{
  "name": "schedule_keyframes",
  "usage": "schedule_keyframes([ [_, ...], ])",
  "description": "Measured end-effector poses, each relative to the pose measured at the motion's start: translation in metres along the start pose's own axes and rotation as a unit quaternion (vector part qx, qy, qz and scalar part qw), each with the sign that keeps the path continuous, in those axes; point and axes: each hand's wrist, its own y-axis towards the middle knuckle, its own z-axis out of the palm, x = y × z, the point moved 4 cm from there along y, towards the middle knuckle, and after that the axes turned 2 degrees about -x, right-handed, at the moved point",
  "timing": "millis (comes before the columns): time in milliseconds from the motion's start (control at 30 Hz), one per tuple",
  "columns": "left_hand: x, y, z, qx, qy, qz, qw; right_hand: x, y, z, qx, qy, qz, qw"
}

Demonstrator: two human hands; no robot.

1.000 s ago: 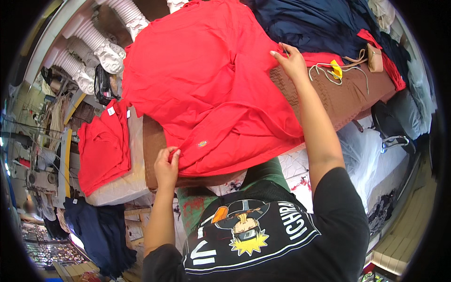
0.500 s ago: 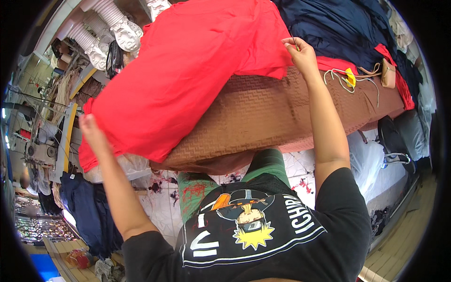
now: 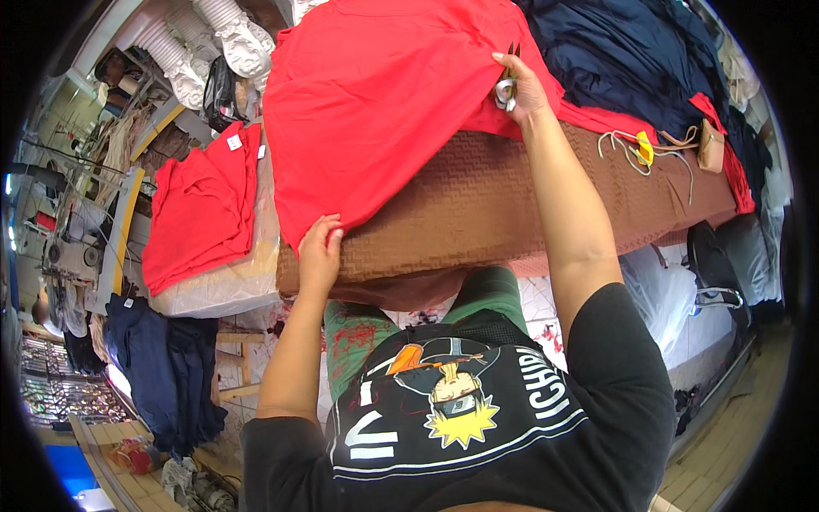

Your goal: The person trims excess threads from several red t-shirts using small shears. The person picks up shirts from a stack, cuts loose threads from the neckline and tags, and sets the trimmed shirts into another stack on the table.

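Observation:
A large piece of red cloth (image 3: 384, 111), likely a garment, lies spread over the brown-covered table (image 3: 452, 205). At its near left corner my left hand (image 3: 318, 256) is closed, with the fingertips pinching the edge. My right hand (image 3: 531, 96) rests at the cloth's right side, closed around a small pair of thread snips (image 3: 507, 88). Their dark blades point away from me, and a silvery part shows by the palm. Left of the spread cloth, a red garment (image 3: 205, 209) with white tags lies in a loose stack.
Dark navy cloth (image 3: 623, 64) is heaped at the far right. Near it lie a yellow item with pale cords (image 3: 644, 149) and a tan pouch (image 3: 710, 147). Navy garments (image 3: 166, 375) hang at the lower left. White ornate columns (image 3: 243, 43) stand at the back left.
My left hand has moved right and nearer, bringing the cloth's left edge along and uncovering the red stack. My right hand has shifted slightly left and farther away; the snips now show clearly.

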Motion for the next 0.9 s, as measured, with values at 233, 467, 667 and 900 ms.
schedule_keyframes([
  [233,0.012,0.019,-0.069,-0.209,-0.287,-0.029,0.934,0.052,-0.045,0.036,0.073,-0.357,-0.020,0.931],
  [467,-0.007,0.007,-0.144,-0.280,-0.184,0.078,0.939,0.086,-0.163,0.046,-0.004,-0.549,-0.152,0.822],
  [667,0.034,-0.003,-0.122,-0.132,0.117,0.090,0.980,0.006,-0.178,0.002,-0.086,-0.493,0.037,0.865],
  [900,-0.006,0.008,-0.082,-0.199,0.318,0.136,0.917,-0.072,-0.148,-0.040,-0.067,-0.572,0.002,0.818],
])
